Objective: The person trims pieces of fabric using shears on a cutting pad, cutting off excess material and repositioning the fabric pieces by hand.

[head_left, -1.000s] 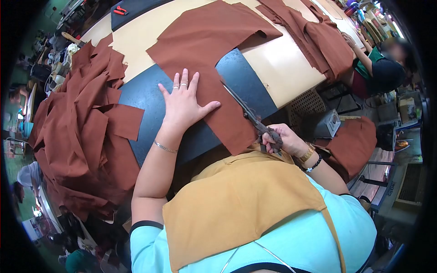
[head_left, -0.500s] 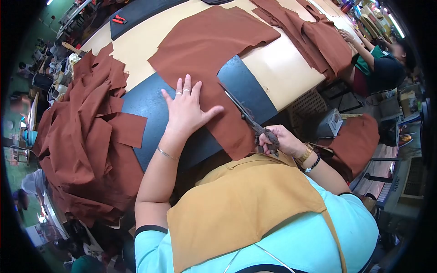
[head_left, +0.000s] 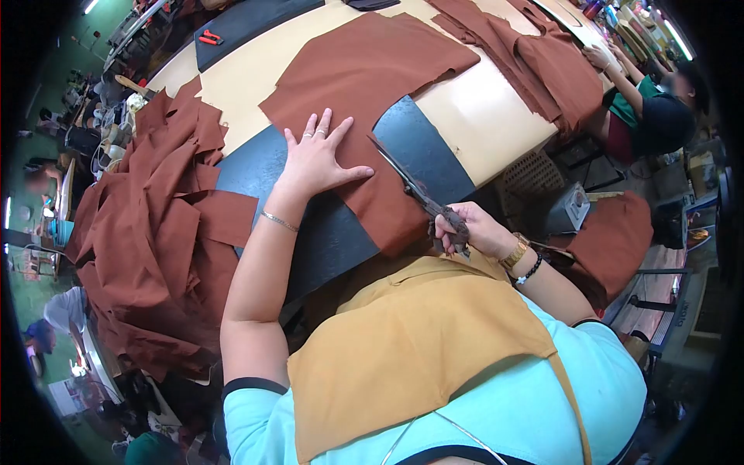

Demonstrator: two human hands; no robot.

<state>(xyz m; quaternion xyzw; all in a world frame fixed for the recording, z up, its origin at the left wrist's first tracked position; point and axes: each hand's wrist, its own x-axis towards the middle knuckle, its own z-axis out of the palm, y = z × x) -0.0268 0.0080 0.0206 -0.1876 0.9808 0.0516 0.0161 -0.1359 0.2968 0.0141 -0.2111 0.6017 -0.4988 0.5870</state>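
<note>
A large flat piece of reddish-brown fabric (head_left: 372, 66) lies across the table, partly over a dark mat (head_left: 426, 147). My left hand (head_left: 316, 159) rests on it with fingers spread, holding nothing. My right hand (head_left: 477, 231) is closed round the wrapped handles of a pair of scissors (head_left: 411, 186). Their blades point up and left, along the right edge of the fabric's narrow lower part. That lower part hangs over the table's near edge.
Crumpled brown fabric (head_left: 159, 256) is heaped on the left. More brown fabric (head_left: 535, 70) lies at the far right, where another person (head_left: 647, 105) stands. Red-handled clippers (head_left: 209, 37) sit on a second dark mat (head_left: 256, 23). A plastic crate (head_left: 535, 174) stands below the table's right side.
My left hand has slid slightly up the fabric. The scissors and my right hand have shifted a little up and left. The whole view has tilted slightly.
</note>
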